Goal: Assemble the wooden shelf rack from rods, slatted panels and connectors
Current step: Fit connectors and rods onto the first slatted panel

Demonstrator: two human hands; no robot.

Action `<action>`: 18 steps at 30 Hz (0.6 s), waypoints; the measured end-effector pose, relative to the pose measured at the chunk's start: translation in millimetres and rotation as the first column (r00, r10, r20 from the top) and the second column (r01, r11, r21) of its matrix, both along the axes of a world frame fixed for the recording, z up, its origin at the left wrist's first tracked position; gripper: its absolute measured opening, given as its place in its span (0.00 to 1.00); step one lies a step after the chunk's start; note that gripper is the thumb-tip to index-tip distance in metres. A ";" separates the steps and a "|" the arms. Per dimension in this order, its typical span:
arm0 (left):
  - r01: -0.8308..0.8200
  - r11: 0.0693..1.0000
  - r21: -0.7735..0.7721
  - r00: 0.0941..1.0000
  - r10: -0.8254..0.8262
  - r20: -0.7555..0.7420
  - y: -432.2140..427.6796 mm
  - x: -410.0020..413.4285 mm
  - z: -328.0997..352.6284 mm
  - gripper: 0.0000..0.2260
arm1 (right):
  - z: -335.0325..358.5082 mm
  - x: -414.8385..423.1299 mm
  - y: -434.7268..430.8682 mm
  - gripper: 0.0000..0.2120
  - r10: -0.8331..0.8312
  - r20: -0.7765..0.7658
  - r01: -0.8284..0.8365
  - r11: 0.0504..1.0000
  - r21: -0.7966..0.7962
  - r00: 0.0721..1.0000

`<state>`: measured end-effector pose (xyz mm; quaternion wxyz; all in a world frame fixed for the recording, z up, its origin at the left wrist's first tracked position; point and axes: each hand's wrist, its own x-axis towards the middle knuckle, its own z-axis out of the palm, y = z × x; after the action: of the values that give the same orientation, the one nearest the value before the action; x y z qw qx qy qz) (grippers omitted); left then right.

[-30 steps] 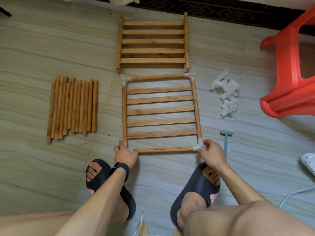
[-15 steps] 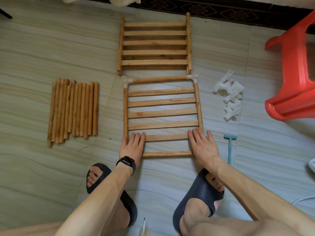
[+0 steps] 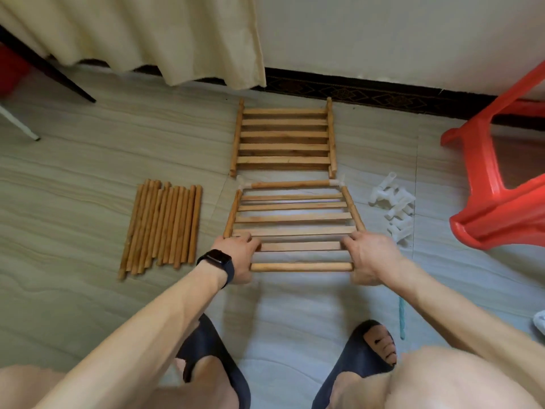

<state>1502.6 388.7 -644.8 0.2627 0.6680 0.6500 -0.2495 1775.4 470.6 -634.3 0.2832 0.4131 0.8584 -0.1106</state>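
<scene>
Head cam: both hands are working the near end of the framed panel (image 3: pixel 295 231), which is lying on the floor (image 3: pixel 73 172) just ahead of the feet, far end nearly touching the spare panel stack (image 3: pixel 284 140). Grip: left hand (image 3: pixel 236 258) is curling its fingers over the rail + slat at the near-left corner; right hand (image 3: pixel 368 258) is doing the same at near-right, with the near rod (image 3: pixel 300 267) spanning btwn them. Far corners are showing white connectors (image 3: pixel 336 183); near corners are sitting under the palms, so can't tell if connectors are on there. Judging by the splayed rails, near end is prob tipping up off the floor. Step imo: finishing the tier-1 frame, seating/checking joints. Next move is calling for uprights: pulling from the rod row (image 3: pixel 162 228) on the left and pressing them square into the sockets w/o popping the near rod. Containers: none showing, no box/tray/bin. All the loose connectors (image 3: pixel 392 211) are piling bare on the floor right of the frame, near the red stool (image 3: pixel 501 178); rods are lying side by side, also loose.
</scene>
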 end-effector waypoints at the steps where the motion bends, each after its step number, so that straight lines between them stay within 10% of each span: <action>1: -0.012 1.000 -0.002 1.000 0.012 0.012 10.6 -4.6 20.0 0.26 | 21.1 -6.6 10.9 0.21 -0.038 0.013 0.038 0.999 -0.026 0.999; 8: 0.036 0.986 0.163 0.989 -0.012 -0.147 45.9 -26.4 134.8 0.13 | 119.7 -31.7 40.0 0.19 -0.094 0.012 0.095 0.995 -0.007 0.995; 18: 0.089 0.980 0.176 0.986 -0.062 -0.157 36.9 -32.4 100.5 0.14 | 109.3 -33.8 38.5 0.17 -0.055 0.015 0.055 0.998 0.025 0.998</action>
<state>1470.2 425.6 -544.3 0.1410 0.6927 0.6622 -0.2486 1741.6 509.0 -525.0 0.2819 0.4407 0.8458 -0.1046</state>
